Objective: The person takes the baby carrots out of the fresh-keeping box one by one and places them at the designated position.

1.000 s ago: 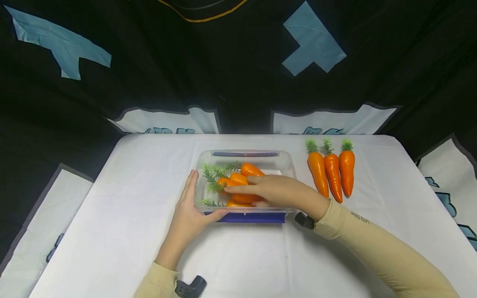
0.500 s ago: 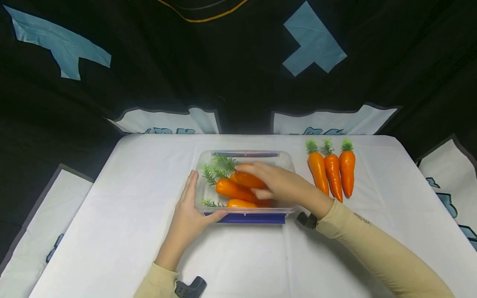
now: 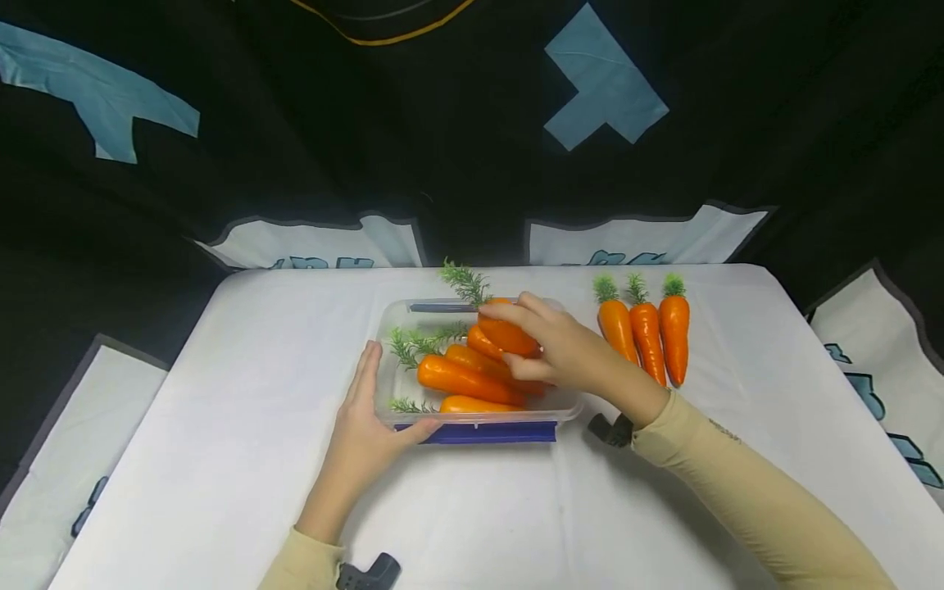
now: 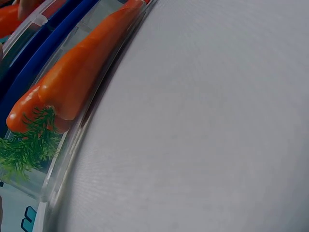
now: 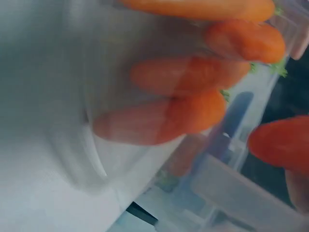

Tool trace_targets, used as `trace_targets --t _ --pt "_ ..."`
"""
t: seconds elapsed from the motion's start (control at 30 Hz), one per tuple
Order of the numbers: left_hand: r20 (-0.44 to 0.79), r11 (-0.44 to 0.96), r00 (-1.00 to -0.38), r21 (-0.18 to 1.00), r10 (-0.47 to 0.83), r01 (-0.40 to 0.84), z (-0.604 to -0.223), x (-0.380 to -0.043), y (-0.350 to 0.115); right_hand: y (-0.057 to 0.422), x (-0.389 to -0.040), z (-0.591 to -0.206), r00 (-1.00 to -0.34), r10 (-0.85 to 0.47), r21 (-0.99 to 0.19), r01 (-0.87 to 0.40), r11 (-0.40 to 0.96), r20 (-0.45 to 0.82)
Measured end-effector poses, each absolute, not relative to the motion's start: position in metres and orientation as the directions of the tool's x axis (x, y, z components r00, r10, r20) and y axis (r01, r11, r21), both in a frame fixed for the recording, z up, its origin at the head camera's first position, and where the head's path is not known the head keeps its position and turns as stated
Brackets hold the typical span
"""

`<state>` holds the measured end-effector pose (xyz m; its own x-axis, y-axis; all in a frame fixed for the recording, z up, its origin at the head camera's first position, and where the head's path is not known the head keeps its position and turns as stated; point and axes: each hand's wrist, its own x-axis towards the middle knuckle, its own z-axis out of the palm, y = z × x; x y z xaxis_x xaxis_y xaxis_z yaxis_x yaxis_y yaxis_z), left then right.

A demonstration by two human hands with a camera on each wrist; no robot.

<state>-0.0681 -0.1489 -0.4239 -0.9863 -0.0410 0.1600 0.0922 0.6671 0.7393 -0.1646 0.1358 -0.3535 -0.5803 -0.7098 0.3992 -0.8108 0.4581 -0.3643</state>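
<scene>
A clear plastic box (image 3: 398,324) with blue clips holds several orange carrots (image 3: 465,378) with green feathery tops. My left hand (image 3: 365,426) rests against the box's near-left corner, fingers straight along the left wall and thumb on the front rim. Over the box, my right hand (image 3: 564,344) pinches a carrot (image 3: 510,334) between thumb and fingers. That carrot's green top sticks out past the back rim. In the right wrist view the held carrot (image 5: 282,145) shows at the right edge, apart from the others. Carrots (image 4: 79,70) show through the box wall in the left wrist view.
Three carrots (image 3: 646,332) lie side by side on the white-covered table (image 3: 221,426), right of the box. A black curtain (image 3: 332,139) with pale blue patches hangs behind the table. A dark wrist device (image 3: 369,572) sits at the left sleeve.
My right hand reached among the carrots, took hold of one and lifted it up and back. Its green top now rises beyond the back rim. The left hand stays at the corner; the view shifted slightly.
</scene>
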Motion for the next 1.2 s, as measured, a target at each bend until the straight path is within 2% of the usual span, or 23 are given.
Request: trace_targets --t 0.2,0.43,0.73,0.93,1.07,1.2 --pt "0.157 0.653 -0.987 0.752 -0.041 0.092 -0.427 -0.067 -0.151 0.145 -0.161 -0.344 -0.558 -0.626 -0.402 -0.829 0.388 0.545" --pt "0.166 0.654 -0.986 0.749 -0.033 0.105 -0.427 -0.068 -0.151 0.167 -0.161 -0.339 -0.571 -0.563 -0.422 -0.821 0.385 0.597" --pt "0.172 0.658 -0.984 0.746 -0.035 0.107 -0.427 -0.067 -0.152 0.208 -0.154 -0.338 -0.689 -0.462 -0.46 -0.72 0.52 0.558" --pt "0.187 0.669 -0.982 0.735 -0.035 0.116 -0.426 -0.067 -0.152 0.245 -0.15 -0.344 -0.741 -0.377 -0.463 -0.652 0.601 0.555" --pt "0.18 0.666 -0.983 0.737 -0.035 0.111 -0.425 -0.067 -0.151 0.271 -0.148 -0.35 -0.808 -0.299 -0.499 -0.558 0.663 0.507" --pt "0.176 0.666 -0.984 0.738 -0.036 0.108 -0.426 -0.067 -0.151 0.298 -0.148 -0.36 -0.895 -0.201 -0.563 -0.412 0.717 0.399"
